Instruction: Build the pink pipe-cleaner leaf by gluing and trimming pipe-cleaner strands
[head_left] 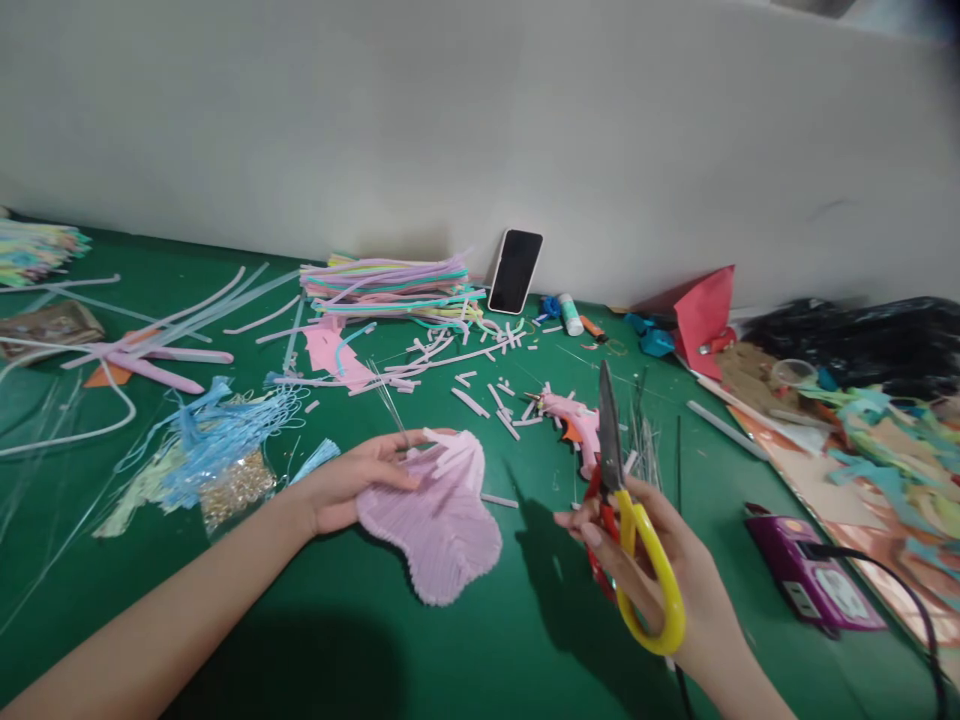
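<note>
My left hand grips a pale pink, ribbed fuzzy piece with a lobed outline by its upper left edge, thumb on top. Thin wires stick up by those fingers. In my right hand is a pair of scissors with one yellow and one red handle, blades pointing up. Behind the scissors a pink glue gun lies on the table. Short cut lengths of pale pipe cleaner are scattered beyond the pink piece.
Bundled pastel pipe cleaners lie by the wall beside a leaning phone. On the left are blue tassels and a bag of gold bits. A purple power box with a black cable sits right, near paper scraps.
</note>
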